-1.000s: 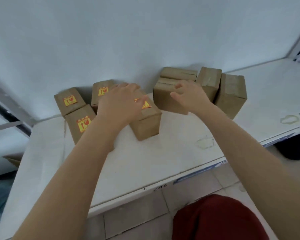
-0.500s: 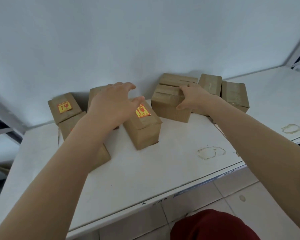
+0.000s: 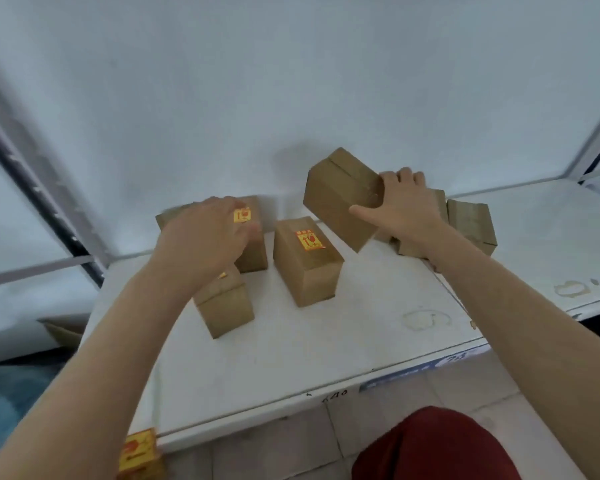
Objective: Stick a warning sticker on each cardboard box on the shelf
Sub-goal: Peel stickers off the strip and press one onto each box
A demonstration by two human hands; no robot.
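Cardboard box (image 3: 340, 202) (tilted, edge gripped) hangs in right hand (image 3: 404, 211) above shelf (image 3: 326, 341).

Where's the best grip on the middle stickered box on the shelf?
Span the middle stickered box across its narrow width, thumb on one long side wall, fingers on the other, coming from above and in front. Both sides look clear of neighbours, and this probably avoids the sticker.

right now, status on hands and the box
Right hand grips unstickered box, tilted above shelf. Left hand open, over stickered boxes at left. Middle stickered box close below the held one.
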